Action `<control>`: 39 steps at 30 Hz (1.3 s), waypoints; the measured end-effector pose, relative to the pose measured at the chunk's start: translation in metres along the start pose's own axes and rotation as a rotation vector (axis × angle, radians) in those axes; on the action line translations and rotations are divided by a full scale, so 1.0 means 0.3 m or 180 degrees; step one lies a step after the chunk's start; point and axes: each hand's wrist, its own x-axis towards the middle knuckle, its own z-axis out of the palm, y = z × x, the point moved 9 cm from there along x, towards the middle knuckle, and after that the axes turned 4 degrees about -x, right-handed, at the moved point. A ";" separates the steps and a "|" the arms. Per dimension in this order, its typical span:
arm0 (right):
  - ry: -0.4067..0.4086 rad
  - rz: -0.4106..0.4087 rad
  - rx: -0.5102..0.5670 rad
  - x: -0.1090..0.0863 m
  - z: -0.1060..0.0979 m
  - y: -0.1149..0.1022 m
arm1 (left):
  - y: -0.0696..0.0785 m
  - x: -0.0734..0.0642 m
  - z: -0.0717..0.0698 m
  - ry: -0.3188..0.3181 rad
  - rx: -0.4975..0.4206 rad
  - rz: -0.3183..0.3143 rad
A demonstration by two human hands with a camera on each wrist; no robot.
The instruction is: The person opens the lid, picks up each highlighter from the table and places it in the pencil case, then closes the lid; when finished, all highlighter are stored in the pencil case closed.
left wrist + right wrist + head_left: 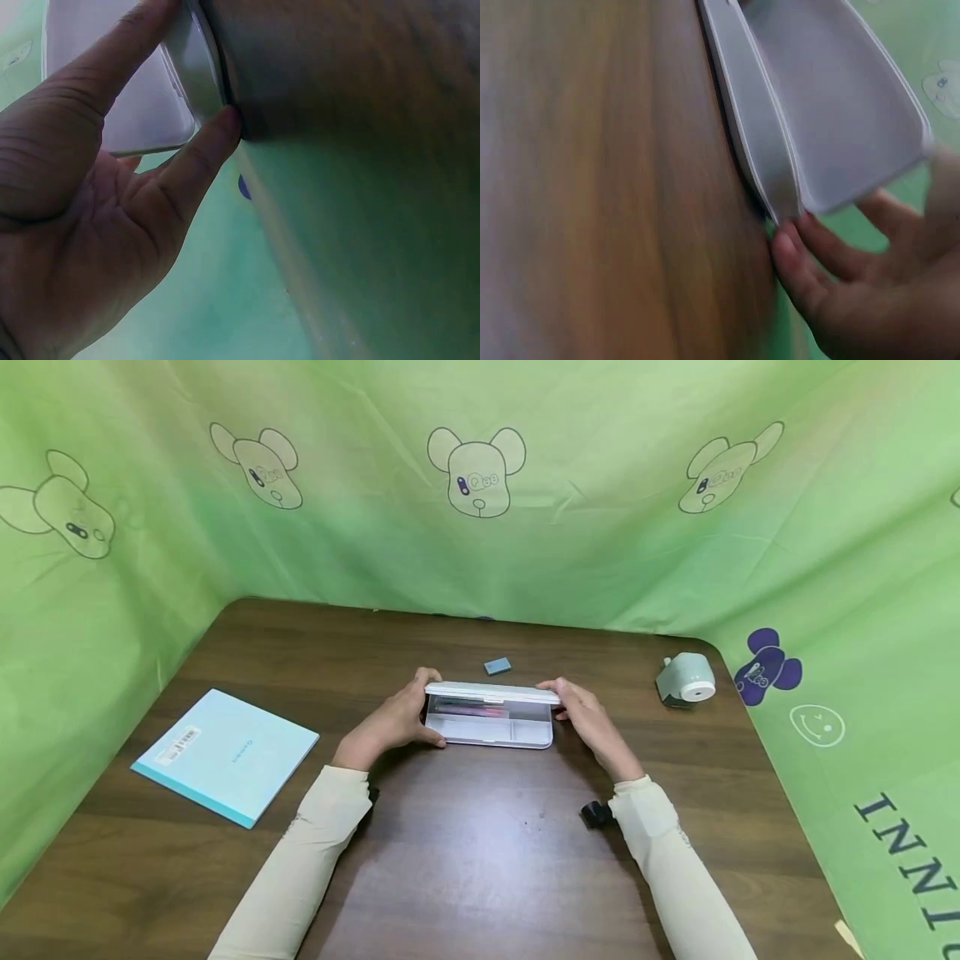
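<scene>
A white pencil case [468,731] lies in the middle of the table, its lid [491,693] hinged partly up along the far side. Inside, a few slim pens [472,711], one pinkish, lie behind a divided front tray. My left hand [396,720] grips the left end, thumb at the near corner and fingers by the lid. At the other end my right hand [590,720] holds the case's right side, with fingers at the lid. The right wrist view shows thumb and fingertips at a corner of the case [754,120]; the pens are out of sight there.
Just behind the case lies a small blue eraser [497,667]. A light-blue notebook [225,756] with a barcode label is on the left. Towards the far right corner stands a pale pencil sharpener [685,678]. Green printed curtain [480,560] borders the table's back and sides.
</scene>
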 end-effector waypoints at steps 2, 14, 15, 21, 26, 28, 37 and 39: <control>-0.0119 -0.0059 -0.0041 -0.006 -0.005 0.003 | -0.019 0.006 0.009 -0.0066 0.0092 0.0044; -0.0406 -0.0298 -0.0778 -0.013 -0.012 0.000 | 0.002 -0.040 0.023 -0.0527 0.0162 -0.0286; -0.0420 -0.0326 -0.0853 -0.012 -0.007 -0.003 | 0.005 -0.042 0.024 -0.0512 0.0185 -0.0276; -0.0421 -0.0358 -0.1039 -0.010 0.015 -0.026 | 0.066 -0.059 0.024 -0.0493 0.0311 -0.0379; -0.0395 -0.0368 -0.1068 -0.012 0.020 -0.025 | 0.069 -0.057 0.028 -0.0492 0.0354 -0.0389; -0.0395 -0.0376 -0.1092 -0.012 0.021 -0.020 | 0.067 -0.057 0.030 -0.0496 0.0345 -0.0401; -0.0347 -0.0407 -0.1351 -0.022 0.024 -0.035 | 0.068 -0.048 0.050 -0.0580 0.0289 -0.0505; -0.0265 -0.0412 -0.1634 -0.021 0.029 -0.064 | 0.077 -0.039 0.046 -0.0524 0.0396 -0.0553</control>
